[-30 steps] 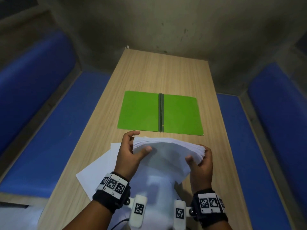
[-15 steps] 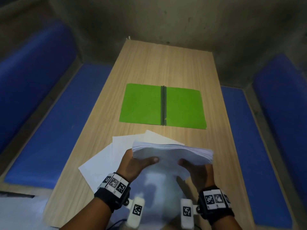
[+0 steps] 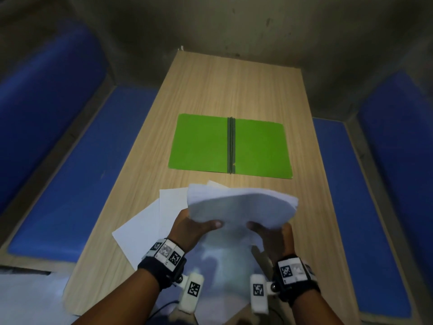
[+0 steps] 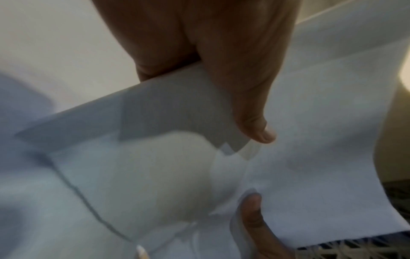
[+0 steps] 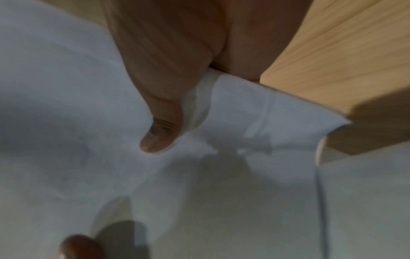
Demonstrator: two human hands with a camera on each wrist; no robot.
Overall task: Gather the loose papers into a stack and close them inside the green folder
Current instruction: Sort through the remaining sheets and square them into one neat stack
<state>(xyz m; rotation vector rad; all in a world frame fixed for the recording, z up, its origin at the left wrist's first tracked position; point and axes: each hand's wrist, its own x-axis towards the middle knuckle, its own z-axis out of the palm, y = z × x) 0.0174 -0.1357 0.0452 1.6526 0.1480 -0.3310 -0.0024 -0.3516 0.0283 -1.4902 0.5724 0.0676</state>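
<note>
The green folder lies open and flat at the middle of the wooden table, dark spine upward. Just in front of it both hands hold a thick stack of white papers raised off the table, its far edge bowed upward. My left hand grips the stack's near left part, thumb on top. My right hand grips the near right part, thumb on top. The wrist views show each thumb pressed on the top sheet, with the fingers hidden beneath. A few loose sheets lie fanned on the table to the left.
Blue padded benches run along both long sides of the table. A grey wall closes the far end. Bare wood shows beyond the folder and to the right of the stack.
The hands have shifted from the stack's side edges to its near edge, thumbs on top. The stack sits a little nearer to me and loose sheets on the left have come into view.
</note>
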